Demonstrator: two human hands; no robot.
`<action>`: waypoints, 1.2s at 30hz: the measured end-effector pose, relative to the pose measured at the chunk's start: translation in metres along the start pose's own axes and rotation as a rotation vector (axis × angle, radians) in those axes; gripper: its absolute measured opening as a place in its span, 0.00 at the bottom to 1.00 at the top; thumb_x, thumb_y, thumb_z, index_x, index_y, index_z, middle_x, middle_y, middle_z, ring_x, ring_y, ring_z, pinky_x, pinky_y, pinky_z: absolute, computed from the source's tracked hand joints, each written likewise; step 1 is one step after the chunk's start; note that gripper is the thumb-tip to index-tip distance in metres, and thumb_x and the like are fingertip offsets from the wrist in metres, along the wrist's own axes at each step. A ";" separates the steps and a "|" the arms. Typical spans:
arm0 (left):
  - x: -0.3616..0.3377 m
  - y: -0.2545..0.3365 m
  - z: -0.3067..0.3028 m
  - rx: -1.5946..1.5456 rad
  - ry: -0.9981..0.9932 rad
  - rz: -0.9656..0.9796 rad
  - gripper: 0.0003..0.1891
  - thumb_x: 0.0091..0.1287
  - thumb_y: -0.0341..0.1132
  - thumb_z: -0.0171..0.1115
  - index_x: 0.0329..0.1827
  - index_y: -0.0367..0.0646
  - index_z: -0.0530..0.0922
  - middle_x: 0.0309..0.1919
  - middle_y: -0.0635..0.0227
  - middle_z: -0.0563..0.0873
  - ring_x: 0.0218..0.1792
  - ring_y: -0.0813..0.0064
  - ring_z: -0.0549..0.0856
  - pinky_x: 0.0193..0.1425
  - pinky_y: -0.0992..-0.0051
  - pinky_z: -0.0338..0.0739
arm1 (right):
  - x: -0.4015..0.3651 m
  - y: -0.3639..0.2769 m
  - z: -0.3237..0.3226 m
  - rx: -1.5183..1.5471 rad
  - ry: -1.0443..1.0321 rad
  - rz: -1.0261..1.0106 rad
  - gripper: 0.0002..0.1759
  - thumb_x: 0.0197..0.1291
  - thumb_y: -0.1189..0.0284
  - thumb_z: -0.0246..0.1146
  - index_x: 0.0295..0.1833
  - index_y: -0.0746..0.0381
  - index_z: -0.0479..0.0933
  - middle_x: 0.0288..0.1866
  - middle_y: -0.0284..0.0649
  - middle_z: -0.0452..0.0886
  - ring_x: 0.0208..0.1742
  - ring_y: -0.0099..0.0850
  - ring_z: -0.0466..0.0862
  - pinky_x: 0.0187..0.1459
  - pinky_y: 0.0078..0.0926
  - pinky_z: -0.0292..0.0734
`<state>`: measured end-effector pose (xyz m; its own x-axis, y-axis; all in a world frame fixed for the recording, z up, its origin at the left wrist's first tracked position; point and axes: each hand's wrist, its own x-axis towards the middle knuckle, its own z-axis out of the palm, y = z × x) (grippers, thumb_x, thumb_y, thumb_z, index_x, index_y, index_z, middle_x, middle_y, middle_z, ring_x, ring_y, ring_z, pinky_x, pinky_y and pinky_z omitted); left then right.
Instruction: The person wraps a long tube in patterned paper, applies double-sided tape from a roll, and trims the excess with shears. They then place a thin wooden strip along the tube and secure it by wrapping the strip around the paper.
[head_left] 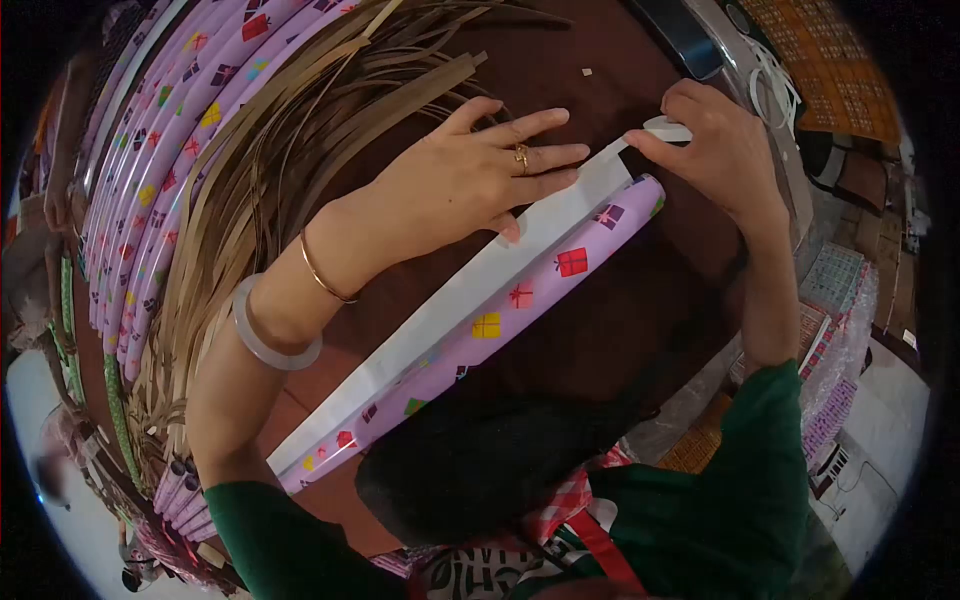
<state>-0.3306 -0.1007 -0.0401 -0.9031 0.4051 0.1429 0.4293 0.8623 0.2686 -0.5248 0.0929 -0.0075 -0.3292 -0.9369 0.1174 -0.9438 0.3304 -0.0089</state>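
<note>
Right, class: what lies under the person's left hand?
Part of a white strip runs under the left hand, beside the patterned roll. Whatever else the hand covers cannot be seen.

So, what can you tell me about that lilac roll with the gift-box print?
The lilac roll looks glossy, like paper or film, with red, yellow, green and purple boxes. It lies diagonally on the dark brown surface, a white flap along its upper side. The left hand touches the flap; the right grips white material near its end.

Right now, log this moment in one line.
left hand: spread over white strip | right hand: pinching its far end | purple patterned roll: alongside
</note>
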 end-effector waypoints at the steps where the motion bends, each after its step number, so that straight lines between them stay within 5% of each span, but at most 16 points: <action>1: -0.001 0.001 -0.001 0.004 0.025 0.004 0.32 0.49 0.47 0.62 0.62 0.55 0.72 0.66 0.82 0.68 0.71 0.73 0.59 0.67 0.59 0.58 | 0.000 -0.001 0.000 0.012 0.020 -0.012 0.18 0.48 0.59 0.68 0.31 0.64 0.76 0.33 0.37 0.78 0.33 0.37 0.80 0.34 0.30 0.75; 9: -0.001 0.000 -0.002 -0.010 0.039 0.001 0.28 0.50 0.47 0.63 0.58 0.57 0.76 0.64 0.80 0.70 0.71 0.72 0.59 0.68 0.62 0.57 | 0.000 0.000 0.000 0.013 0.016 -0.014 0.19 0.48 0.59 0.68 0.31 0.65 0.76 0.33 0.37 0.78 0.32 0.37 0.80 0.34 0.30 0.75; 15: 0.000 0.000 -0.001 0.010 -0.026 -0.002 0.32 0.49 0.46 0.62 0.63 0.61 0.71 0.70 0.82 0.62 0.72 0.70 0.56 0.67 0.57 0.58 | 0.001 -0.003 0.000 0.012 0.006 0.008 0.18 0.48 0.58 0.68 0.31 0.64 0.77 0.33 0.36 0.78 0.32 0.36 0.80 0.33 0.30 0.75; 17: 0.001 0.000 -0.003 0.048 -0.048 0.015 0.33 0.49 0.47 0.61 0.64 0.59 0.70 0.70 0.83 0.61 0.72 0.72 0.55 0.68 0.59 0.58 | 0.001 -0.004 0.003 -0.025 0.136 -0.079 0.22 0.47 0.52 0.67 0.26 0.62 0.76 0.28 0.36 0.75 0.29 0.36 0.80 0.28 0.31 0.75; 30: 0.004 0.005 -0.004 0.169 -0.117 0.086 0.31 0.56 0.45 0.59 0.65 0.50 0.69 0.69 0.83 0.63 0.71 0.78 0.57 0.70 0.66 0.55 | -0.001 0.003 0.001 0.000 0.019 -0.018 0.20 0.48 0.57 0.68 0.30 0.63 0.75 0.34 0.34 0.77 0.33 0.35 0.80 0.34 0.29 0.75; 32: 0.010 0.006 -0.012 0.149 -0.176 0.099 0.28 0.57 0.42 0.59 0.62 0.47 0.71 0.67 0.79 0.66 0.70 0.78 0.60 0.69 0.66 0.57 | -0.002 0.007 0.003 0.032 0.163 -0.092 0.24 0.50 0.49 0.65 0.27 0.61 0.73 0.27 0.35 0.73 0.27 0.34 0.77 0.27 0.30 0.71; 36: 0.020 0.001 -0.002 0.009 -0.006 0.084 0.20 0.56 0.34 0.61 0.54 0.45 0.76 0.57 0.75 0.76 0.59 0.75 0.73 0.60 0.69 0.64 | -0.003 0.013 0.005 0.181 0.071 -0.017 0.25 0.51 0.49 0.65 0.28 0.61 0.71 0.27 0.35 0.71 0.26 0.33 0.73 0.27 0.29 0.67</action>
<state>-0.3488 -0.0925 -0.0355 -0.8637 0.4781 0.1592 0.5037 0.8278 0.2470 -0.5362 0.0990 -0.0127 -0.3166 -0.9296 0.1888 -0.9412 0.2831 -0.1843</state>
